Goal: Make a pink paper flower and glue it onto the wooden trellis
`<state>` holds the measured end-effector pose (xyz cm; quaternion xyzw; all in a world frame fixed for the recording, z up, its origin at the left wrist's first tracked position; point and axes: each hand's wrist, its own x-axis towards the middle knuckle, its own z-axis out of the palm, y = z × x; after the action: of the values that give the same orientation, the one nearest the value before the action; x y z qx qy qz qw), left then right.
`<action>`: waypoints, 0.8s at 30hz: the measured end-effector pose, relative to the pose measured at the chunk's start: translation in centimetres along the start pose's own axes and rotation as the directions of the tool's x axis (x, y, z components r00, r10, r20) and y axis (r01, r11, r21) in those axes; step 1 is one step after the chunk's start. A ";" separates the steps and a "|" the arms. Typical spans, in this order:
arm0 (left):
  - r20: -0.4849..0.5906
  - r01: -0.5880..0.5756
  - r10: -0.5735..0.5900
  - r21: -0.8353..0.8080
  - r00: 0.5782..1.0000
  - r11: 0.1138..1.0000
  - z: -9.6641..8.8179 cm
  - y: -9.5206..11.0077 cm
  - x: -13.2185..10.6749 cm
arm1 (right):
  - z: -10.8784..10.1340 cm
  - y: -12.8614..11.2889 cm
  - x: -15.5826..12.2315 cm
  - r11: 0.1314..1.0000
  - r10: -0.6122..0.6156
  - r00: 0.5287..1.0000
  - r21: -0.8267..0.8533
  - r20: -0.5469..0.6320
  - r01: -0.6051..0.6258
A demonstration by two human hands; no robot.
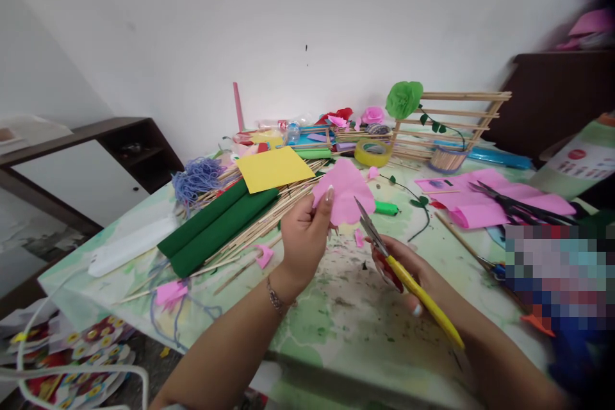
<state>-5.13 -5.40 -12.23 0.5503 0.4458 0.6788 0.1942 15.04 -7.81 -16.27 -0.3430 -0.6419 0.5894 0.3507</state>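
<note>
Near the middle of the view, my left hand (307, 234) pinches a piece of pink crepe paper (346, 192) between thumb and fingers, its lower edge rounded. To the right, my right hand (401, 266) is closed on a pair of scissors (408, 282) with yellow and red handles. The blades point up and left, their tips close to the paper's right edge. Whether they touch it I cannot tell. A small pink scrap (359, 238) lies on the table below the paper.
Green paper rolls (216, 230), a yellow sheet (275, 168) and bamboo sticks lie left. Behind are yellow tape (373, 152) and a stick fence (451, 122) with a green paper flower (404, 100). Black scissors (514, 205) rest on pink paper at right, near a bottle (579, 157).
</note>
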 end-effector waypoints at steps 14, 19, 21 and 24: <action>0.044 -0.011 0.010 0.015 0.999 1.000 0.2 -0.1 -0.3 | -0.2 0.1 -0.2 0.993 -0.068 0.998 -0.094 0.001 0.067; 0.043 -0.034 0.032 0.046 0.999 0.998 0.2 0.0 -0.3 | -0.1 0.4 -0.4 0.991 -0.114 0.993 -0.067 0.039 0.117; 0.050 -0.035 0.033 0.051 0.998 0.998 0.1 0.0 -0.3 | -0.1 0.1 -0.5 0.991 -0.105 0.993 -0.084 0.053 0.109; 0.053 -0.041 0.038 0.065 0.998 0.997 0.2 0.1 -0.4 | 0.0 -0.4 -0.6 0.991 -0.057 0.996 -0.114 0.070 0.065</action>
<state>-4.83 -5.68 -12.34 0.5826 0.4519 0.6528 0.1738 15.31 -8.31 -15.95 -0.3231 -0.6965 0.5513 0.3264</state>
